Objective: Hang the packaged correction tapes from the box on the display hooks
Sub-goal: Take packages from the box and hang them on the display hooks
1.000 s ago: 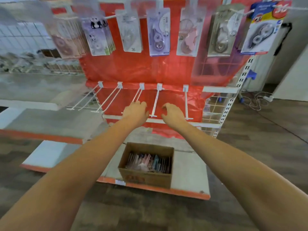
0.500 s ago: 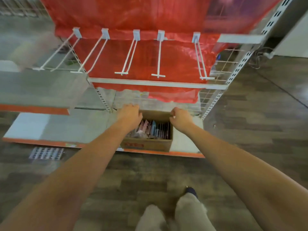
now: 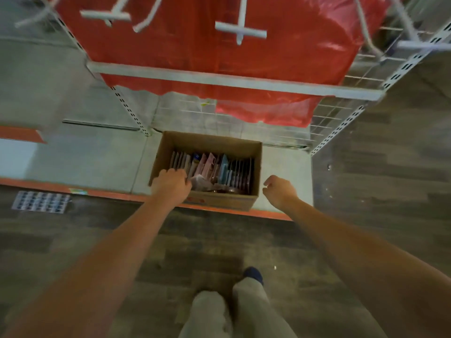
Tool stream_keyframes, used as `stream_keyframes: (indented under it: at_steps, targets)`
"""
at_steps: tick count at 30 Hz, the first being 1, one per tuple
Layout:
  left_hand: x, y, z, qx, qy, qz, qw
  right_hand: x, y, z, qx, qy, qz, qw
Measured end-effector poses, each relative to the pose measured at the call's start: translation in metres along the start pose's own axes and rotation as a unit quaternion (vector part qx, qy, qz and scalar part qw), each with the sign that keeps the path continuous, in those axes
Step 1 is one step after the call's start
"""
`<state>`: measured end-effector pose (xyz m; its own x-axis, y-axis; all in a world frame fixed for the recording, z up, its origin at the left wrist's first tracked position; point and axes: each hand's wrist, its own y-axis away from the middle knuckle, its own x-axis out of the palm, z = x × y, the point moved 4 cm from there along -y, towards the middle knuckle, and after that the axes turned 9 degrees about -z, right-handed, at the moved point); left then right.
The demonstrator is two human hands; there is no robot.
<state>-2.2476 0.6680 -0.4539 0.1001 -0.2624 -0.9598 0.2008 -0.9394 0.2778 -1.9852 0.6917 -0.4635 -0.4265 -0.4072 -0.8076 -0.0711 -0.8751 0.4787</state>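
The left hand [image 3: 171, 184] is positioned over the near left corner of the cardboard box [image 3: 240, 203], knuckles up, fingers curled downward. The fingertips are hidden behind the hand; whether they pinch a package cannot be determined. The right hand [image 3: 279, 190] is positioned just beside the right wall of the box, outside it, fingers loosely curled and holding nothing.

The box is open at the top and sits on the grey base shelf [image 3: 97, 164], close to the orange front edge [image 3: 117, 195] of that shelf. The packaged correction tapes [image 3: 219, 170] stand upright on edge inside the box in a tight row running from left to right. A few packages lie loose near the front wall.

Above the box, a red plastic sheet [image 3: 219, 50] covers the back panel. White display hooks [image 3: 240, 31] project forward from it, and those in view carry nothing. A white crossbar [image 3: 231, 81] runs below the hooks. A wire grid panel [image 3: 341, 113] is visible at right.

A flat blister sheet [image 3: 41, 202] lies on the wood-pattern floor [image 3: 378, 179] at left. The person's light trousers [image 3: 231, 313] and one dark shoe [image 3: 253, 275] appear at the bottom.
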Motion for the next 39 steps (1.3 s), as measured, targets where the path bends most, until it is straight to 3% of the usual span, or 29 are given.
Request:
stream_keyframes:
  at_steps: [7, 11, 14, 19, 24, 25, 26, 27, 29, 32, 39]
  targets:
    - [0.081, -0.057, 0.000, 0.003, 0.006, 0.024, 1.000, 0.066, -0.077, -0.002, 0.015, -0.017, 0.001, 1.000]
    - [0.115, -0.099, 0.003, -0.007, -0.018, -0.020, 1.000, 0.104, -0.114, -0.003, 0.039, -0.029, 0.003, 0.999]
    - [0.140, -0.138, 0.008, -0.025, 0.034, -0.030, 0.999, 0.126, -0.142, -0.003, 0.061, -0.059, 0.000, 0.996]
    - [0.196, -0.200, 0.013, -0.015, 0.012, 0.016, 1.000, 0.159, -0.182, -0.003, 0.107, -0.052, -0.017, 0.993]
    - [0.238, -0.227, 0.008, -0.062, 0.125, 0.096, 0.986, 0.190, -0.210, -0.010, 0.121, -0.095, -0.012, 0.988]
    - [0.244, -0.233, 0.008, -0.073, 0.145, 0.105, 0.981, 0.196, -0.212, -0.012, 0.099, -0.062, 0.028, 0.993]
    - [0.248, -0.237, 0.008, -0.089, 0.165, 0.112, 0.976, 0.207, -0.216, -0.016, 0.037, 0.080, 0.055, 0.995]
    - [0.251, -0.240, 0.009, -0.101, 0.183, 0.113, 0.971, 0.212, -0.219, -0.018, 0.043, 0.111, 0.054, 0.991]
    - [0.261, -0.247, 0.014, -0.113, 0.186, 0.112, 0.970, 0.222, -0.232, -0.023, 0.123, -0.013, 0.035, 0.992]
    - [0.276, -0.247, 0.019, -0.117, 0.171, 0.125, 0.970, 0.236, -0.246, -0.022, 0.139, -0.054, 0.020, 0.989]
    - [0.298, -0.235, 0.008, -0.109, 0.193, 0.154, 0.963, 0.249, -0.251, -0.034, 0.141, 0.012, 0.042, 0.989]
